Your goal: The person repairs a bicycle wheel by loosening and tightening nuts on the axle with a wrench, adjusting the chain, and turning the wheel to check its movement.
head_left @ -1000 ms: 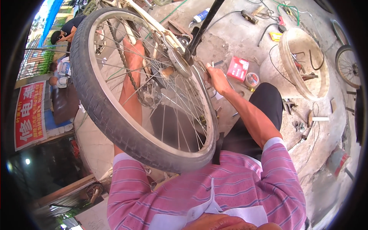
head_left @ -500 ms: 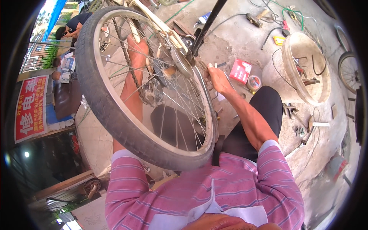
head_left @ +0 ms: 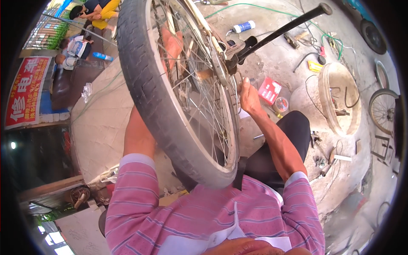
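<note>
Nearest is the worn rear wheel (head_left: 144,80), which stands tilted between the 2 forearms, its lower end in front of the striped shirt (head_left: 204,212); if they touch, I cannot tell. The left hand (head_left: 173,44) shows through the spokes (head_left: 199,111), on the far side of the wheel, near the chain (head_left: 167,66). Its fingers are partly hidden, so I cannot tell if they grasp or rest. The right hand (head_left: 250,98) is bent just beside the rim (head_left: 190,135), thumb upward; what its fingers close on, if anything, is not clear.

The wheel should be stiff and, with the pale bicycle frame (head_left: 199,17), rather heavy. The rubber probably gives good friction, while the chain may be greasy and the thin spokes may bend under force. The tyre's outer side or a frame tube seems the best place to hold.

Past the wheel, the black kickstand (head_left: 284,30) sticks out to the upper right and could catch a sleeve. Room is tighter at right: the black-trousered knee (head_left: 295,127), the red box (head_left: 270,90) and then the wide bucket (head_left: 304,95). On the left, the pale ground (head_left: 100,131) gives wider room. Farther away lie the hammer (head_left: 292,41) and 1 white-and-blue bottle (head_left: 244,26).
</note>
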Available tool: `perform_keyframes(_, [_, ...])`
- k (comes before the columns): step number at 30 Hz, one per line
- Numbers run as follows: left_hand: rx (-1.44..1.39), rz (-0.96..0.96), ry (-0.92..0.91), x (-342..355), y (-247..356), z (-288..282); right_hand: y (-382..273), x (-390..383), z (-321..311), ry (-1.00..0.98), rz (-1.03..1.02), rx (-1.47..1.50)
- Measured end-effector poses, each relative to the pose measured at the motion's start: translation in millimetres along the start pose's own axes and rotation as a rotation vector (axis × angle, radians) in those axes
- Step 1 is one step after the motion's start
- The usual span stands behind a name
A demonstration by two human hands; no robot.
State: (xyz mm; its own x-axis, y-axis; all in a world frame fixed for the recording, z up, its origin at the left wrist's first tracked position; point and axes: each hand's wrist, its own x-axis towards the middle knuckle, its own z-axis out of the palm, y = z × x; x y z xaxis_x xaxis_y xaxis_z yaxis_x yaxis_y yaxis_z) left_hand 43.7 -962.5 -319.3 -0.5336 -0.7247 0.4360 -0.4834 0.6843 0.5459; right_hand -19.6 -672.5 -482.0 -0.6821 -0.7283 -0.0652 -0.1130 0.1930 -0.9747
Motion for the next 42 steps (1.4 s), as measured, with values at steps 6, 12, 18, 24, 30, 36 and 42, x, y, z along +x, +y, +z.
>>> perform_keyframes(6, [0.137,-0.086,-0.099,5.4,-15.2,-1.4,-9.6,-19.5,-4.1,-0.011,0.107,-0.034])
perform_keyframes(12, [-0.027,-0.234,-0.014,-11.6,26.3,9.4,-1.1,-19.9,-23.0,0.014,0.241,0.134])
perform_keyframes(18, [-0.157,-0.255,-0.031,1.2,-7.4,10.0,20.6,-5.1,3.9,0.055,0.244,0.333])
perform_keyframes(24, [-0.022,-0.247,0.108,-12.2,-9.7,1.1,-2.9,-12.3,-3.5,-0.033,0.191,0.203])
perform_keyframes(30, [-0.012,-0.312,-0.036,-10.2,9.3,-5.9,63.2,21.6,-13.6,0.176,-0.18,0.0])
perform_keyframes(36, [-0.051,-0.353,-0.093,-7.1,20.9,-11.1,42.2,1.0,-36.3,0.253,0.241,0.381])
perform_keyframes(42, [-0.055,-0.346,-0.035,-17.7,4.3,-11.4,-158.2,-66.2,-74.1,0.028,-0.048,0.519])
